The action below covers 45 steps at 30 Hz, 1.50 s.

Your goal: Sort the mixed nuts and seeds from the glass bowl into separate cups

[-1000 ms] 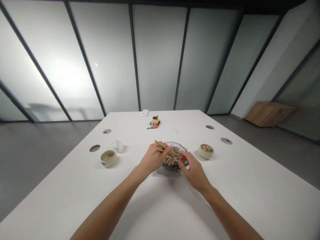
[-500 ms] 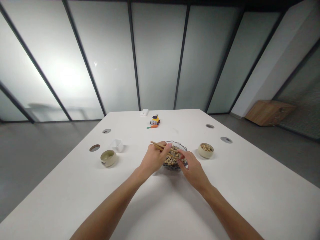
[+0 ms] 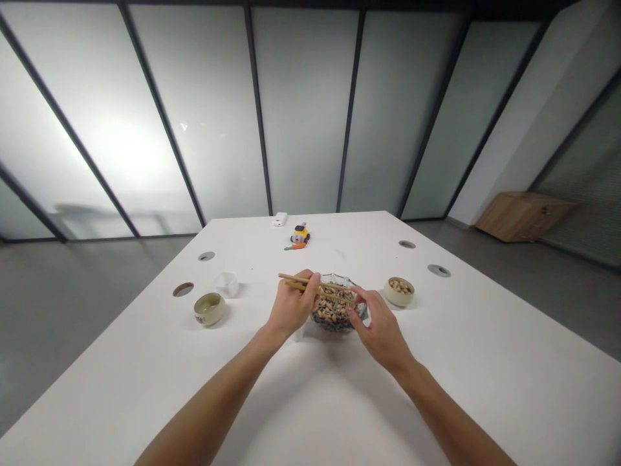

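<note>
My left hand point(image 3: 294, 299) is closed around a pair of wooden chopsticks point(image 3: 334, 287), which lie across a clear glass bowl point(image 3: 347, 280) and point to the right. Beige nuts and dark striped seeds point(image 3: 334, 309) fill the bowl. At the bowl's right side is my right hand point(image 3: 377, 323), its thumb and index finger apart beside the chopstick tips. Whether a fingertip touches a tip cannot be made out. A small white item point(image 3: 297, 334) shows partly under my left wrist.
On the right stands a cream bowl of nuts point(image 3: 399, 294). To the left are a cream bowl point(image 3: 209, 309) and a translucent white container point(image 3: 226, 285). Farther back lie a toy carrot point(image 3: 295, 246), a yellow toy vehicle point(image 3: 301, 233) and a white box-like object point(image 3: 280, 219).
My left hand has shifted slightly left with the chopsticks, uncovering more of the glass bowl. My right hand has moved a little right, and its thumb and index finger have spread.
</note>
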Motion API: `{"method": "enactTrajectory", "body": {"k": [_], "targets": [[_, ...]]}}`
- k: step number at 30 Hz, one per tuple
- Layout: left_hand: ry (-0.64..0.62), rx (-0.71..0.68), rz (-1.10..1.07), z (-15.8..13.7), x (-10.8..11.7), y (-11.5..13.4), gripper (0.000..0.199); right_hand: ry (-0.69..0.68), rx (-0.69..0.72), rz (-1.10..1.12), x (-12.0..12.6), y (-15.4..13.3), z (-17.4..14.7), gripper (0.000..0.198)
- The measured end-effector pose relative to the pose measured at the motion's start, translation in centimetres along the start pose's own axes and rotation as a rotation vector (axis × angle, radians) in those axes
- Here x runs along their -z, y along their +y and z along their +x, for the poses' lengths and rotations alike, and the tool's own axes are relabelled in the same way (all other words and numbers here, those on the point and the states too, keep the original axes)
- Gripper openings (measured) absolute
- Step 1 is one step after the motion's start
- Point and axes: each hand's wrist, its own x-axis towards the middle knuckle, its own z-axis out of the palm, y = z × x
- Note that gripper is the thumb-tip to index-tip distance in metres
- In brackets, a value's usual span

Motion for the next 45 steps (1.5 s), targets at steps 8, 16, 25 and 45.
{"method": "enactTrajectory", "body": {"k": [8, 16, 25, 45], "targets": [[0.067, 0.002, 0.022, 0.3, 1.0, -1.2, 0.04, 0.035, -0.053, 0.01, 0.3, 0.7, 0.1, 0.036], [0.09, 0.005, -0.021, 0.4, 1.2, -1.2, 0.036, 0.032, -0.057, 0.023, 0.3, 0.5, 0.2, 0.036], [0.077, -0.001, -0.017, 0.3, 1.3, -1.0, 0.035, 0.023, -0.078, 0.027, 0.6, 0.4, 0.3, 0.036], [0.024, 0.047, 0.12, 0.7, 1.1, -3.1, 0.035, 0.049, -0.082, 0.019, 0.7, 0.6, 0.3, 0.039]]}}
